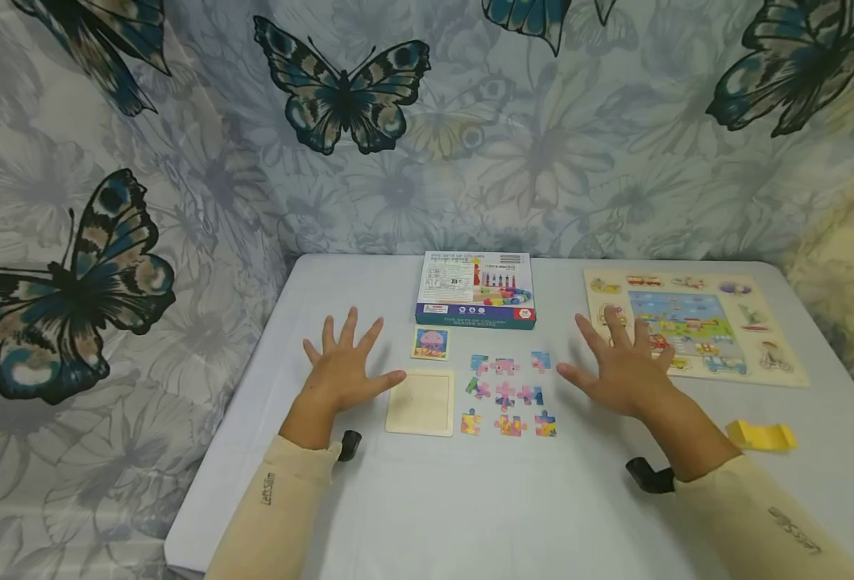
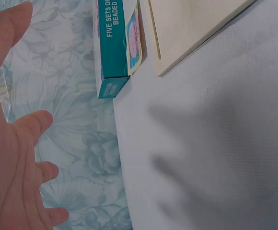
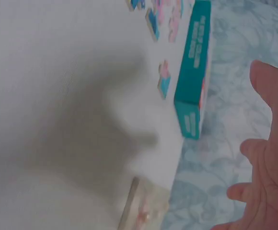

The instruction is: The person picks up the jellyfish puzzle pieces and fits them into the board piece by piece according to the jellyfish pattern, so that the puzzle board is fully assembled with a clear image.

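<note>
My left hand (image 1: pixel 342 374) hovers over the table with fingers spread, holding nothing. Its thumb reaches over the corner of a square, pale wooden puzzle tray (image 1: pixel 420 404). Beside the tray lie several loose jigsaw pieces (image 1: pixel 505 395) in pink, blue and yellow, set out in rough rows. A small square picture card (image 1: pixel 430 344) with a pink sea creature lies behind the tray. On the other side, my right hand (image 1: pixel 626 372) is also raised with spread fingers, its thumb pointing towards the pieces. Both wrist views show the hands' shadows on the white cloth.
A flat box (image 1: pixel 475 292) with a teal side stands at the back of the table. Partly behind my right hand lies a large picture puzzle board (image 1: pixel 768 322). A curved yellow block (image 1: pixel 762 437) sits by my right forearm. Butterfly-patterned fabric (image 1: pixel 543 161) hangs behind the table.
</note>
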A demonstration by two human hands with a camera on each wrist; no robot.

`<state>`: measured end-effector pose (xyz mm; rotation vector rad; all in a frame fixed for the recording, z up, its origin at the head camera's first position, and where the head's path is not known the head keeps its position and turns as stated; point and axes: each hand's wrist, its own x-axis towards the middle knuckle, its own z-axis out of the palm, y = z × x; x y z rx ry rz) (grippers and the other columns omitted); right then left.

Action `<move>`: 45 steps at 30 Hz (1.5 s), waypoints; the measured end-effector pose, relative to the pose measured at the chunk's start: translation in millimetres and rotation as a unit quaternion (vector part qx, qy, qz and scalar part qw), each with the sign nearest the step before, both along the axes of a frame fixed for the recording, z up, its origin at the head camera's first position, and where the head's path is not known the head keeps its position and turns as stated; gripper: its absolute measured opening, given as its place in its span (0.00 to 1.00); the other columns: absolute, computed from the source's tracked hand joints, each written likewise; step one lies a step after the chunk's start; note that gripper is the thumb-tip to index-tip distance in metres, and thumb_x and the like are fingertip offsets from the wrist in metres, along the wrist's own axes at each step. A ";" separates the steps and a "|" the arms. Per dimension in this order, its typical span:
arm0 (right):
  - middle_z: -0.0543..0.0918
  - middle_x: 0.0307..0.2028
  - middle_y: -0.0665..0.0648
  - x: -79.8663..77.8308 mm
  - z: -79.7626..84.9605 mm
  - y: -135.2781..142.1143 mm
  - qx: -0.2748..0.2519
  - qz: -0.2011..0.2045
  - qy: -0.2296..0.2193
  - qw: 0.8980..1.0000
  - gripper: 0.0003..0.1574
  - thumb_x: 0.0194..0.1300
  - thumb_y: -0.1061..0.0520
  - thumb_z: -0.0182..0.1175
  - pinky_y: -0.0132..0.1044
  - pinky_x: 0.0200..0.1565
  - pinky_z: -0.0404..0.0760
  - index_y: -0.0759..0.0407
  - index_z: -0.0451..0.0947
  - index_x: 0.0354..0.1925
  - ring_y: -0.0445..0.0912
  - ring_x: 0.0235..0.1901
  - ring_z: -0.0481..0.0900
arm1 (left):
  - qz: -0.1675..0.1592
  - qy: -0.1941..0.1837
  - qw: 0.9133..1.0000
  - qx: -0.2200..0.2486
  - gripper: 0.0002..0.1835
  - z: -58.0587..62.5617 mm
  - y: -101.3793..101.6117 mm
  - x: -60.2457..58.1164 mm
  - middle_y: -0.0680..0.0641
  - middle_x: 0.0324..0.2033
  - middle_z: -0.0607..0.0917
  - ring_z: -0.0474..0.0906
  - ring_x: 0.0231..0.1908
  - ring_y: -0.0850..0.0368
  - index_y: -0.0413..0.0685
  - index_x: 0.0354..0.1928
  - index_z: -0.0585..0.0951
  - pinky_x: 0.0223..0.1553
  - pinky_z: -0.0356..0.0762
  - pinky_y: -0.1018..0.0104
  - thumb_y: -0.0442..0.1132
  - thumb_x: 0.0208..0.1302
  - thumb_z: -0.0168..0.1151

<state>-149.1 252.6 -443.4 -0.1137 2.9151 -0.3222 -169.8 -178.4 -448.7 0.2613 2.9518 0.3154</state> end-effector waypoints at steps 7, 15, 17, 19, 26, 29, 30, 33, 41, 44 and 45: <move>0.38 0.81 0.68 -18.9 -7.4 -57.2 0.000 0.035 -0.034 0.999 0.61 0.65 0.18 0.49 0.88 0.60 0.37 0.41 0.41 0.83 0.79 0.75 0.35 | -0.003 -0.010 1.000 -0.010 0.57 -1.8 -2.8 4.3 0.43 0.82 0.39 0.30 0.78 0.26 0.70 0.82 0.49 0.64 0.31 0.14 0.84 0.55 0.51; 0.66 0.72 0.65 -42.6 -21.7 -114.1 -0.012 0.107 -0.008 0.994 0.40 0.67 0.36 0.64 0.75 0.67 0.57 0.48 0.71 0.72 0.69 0.72 0.58 | -0.063 -0.050 0.997 0.018 0.53 -20.2 -0.4 10.5 0.45 0.81 0.53 0.45 0.78 0.36 0.60 0.80 0.60 0.74 0.42 0.28 0.72 0.57 0.65; 0.73 0.66 0.63 -47.3 -27.5 -123.3 -0.022 0.119 -0.002 0.993 0.33 0.66 0.40 0.66 0.70 0.65 0.64 0.51 0.78 0.65 0.65 0.66 0.64 | -0.074 -0.065 0.995 0.034 0.51 -26.7 -0.5 14.7 0.46 0.80 0.56 0.48 0.78 0.39 0.58 0.79 0.63 0.75 0.47 0.33 0.67 0.56 0.69; 0.77 0.61 0.61 -51.5 -32.4 -130.4 -0.027 0.120 -0.004 0.992 0.29 0.64 0.43 0.69 0.64 0.62 0.68 0.52 0.82 0.60 0.61 0.60 0.67 | -0.082 -0.074 0.993 0.048 0.50 -31.1 -0.2 19.3 0.47 0.79 0.58 0.50 0.77 0.41 0.56 0.77 0.66 0.74 0.51 0.36 0.65 0.55 0.72; 0.82 0.46 0.58 -61.6 -33.9 -140.5 -0.050 0.105 -0.032 0.993 0.23 0.60 0.49 0.74 0.53 0.56 0.75 0.58 0.83 0.50 0.54 0.47 0.71 | -0.133 -0.047 0.988 0.058 0.43 -33.7 -0.4 29.6 0.50 0.72 0.70 0.59 0.73 0.44 0.50 0.71 0.75 0.72 0.59 0.41 0.59 0.55 0.75; 0.82 0.38 0.55 -66.1 -27.8 -142.4 -0.085 0.093 -0.058 0.990 0.18 0.60 0.53 0.75 0.47 0.53 0.80 0.59 0.82 0.46 0.51 0.42 0.75 | -0.150 -0.029 0.987 0.055 0.39 -34.6 -1.4 32.9 0.49 0.69 0.74 0.63 0.70 0.45 0.49 0.68 0.78 0.70 0.62 0.43 0.56 0.57 0.76; 0.82 0.36 0.55 -67.4 -25.3 -143.5 -0.101 0.087 -0.064 0.989 0.16 0.61 0.55 0.74 0.45 0.52 0.82 0.58 0.82 0.44 0.50 0.40 0.76 | -0.152 -0.023 0.987 0.052 0.38 -35.8 -2.1 33.8 0.50 0.68 0.75 0.64 0.70 0.45 0.49 0.67 0.78 0.70 0.62 0.43 0.56 0.57 0.76; 0.81 0.33 0.54 -69.5 -18.7 -149.2 -0.148 0.077 -0.072 0.983 0.09 0.64 0.57 0.71 0.40 0.44 0.83 0.58 0.82 0.41 0.49 0.36 0.78 | -0.150 -0.016 0.987 0.051 0.36 -39.0 -3.1 36.4 0.50 0.67 0.76 0.66 0.69 0.47 0.49 0.66 0.80 0.70 0.63 0.45 0.56 0.58 0.75; 0.81 0.29 0.51 -56.3 -32.5 -206.0 -0.241 0.113 -0.105 0.958 0.04 0.66 0.55 0.70 0.33 0.34 0.77 0.53 0.85 0.34 0.45 0.31 0.77 | -0.143 -0.019 0.988 0.060 0.35 -41.6 -7.4 40.9 0.50 0.69 0.75 0.66 0.71 0.48 0.49 0.66 0.79 0.70 0.65 0.46 0.56 0.60 0.74; 0.81 0.28 0.49 -52.9 -39.0 -226.2 -0.230 0.127 -0.098 0.960 0.04 0.66 0.56 0.70 0.32 0.34 0.78 0.54 0.86 0.35 0.43 0.31 0.77 | -0.141 -0.022 0.987 0.071 0.35 -42.8 -7.6 40.7 0.50 0.69 0.75 0.66 0.71 0.48 0.50 0.67 0.78 0.71 0.64 0.46 0.56 0.60 0.74; 0.81 0.28 0.48 -52.3 -40.3 -231.0 -0.224 0.129 -0.093 0.961 0.03 0.66 0.56 0.70 0.32 0.35 0.78 0.54 0.87 0.36 0.43 0.31 0.77 | -0.142 -0.022 0.987 0.075 0.35 -43.3 -7.6 40.4 0.50 0.69 0.75 0.66 0.71 0.49 0.50 0.67 0.78 0.71 0.64 0.47 0.55 0.60 0.74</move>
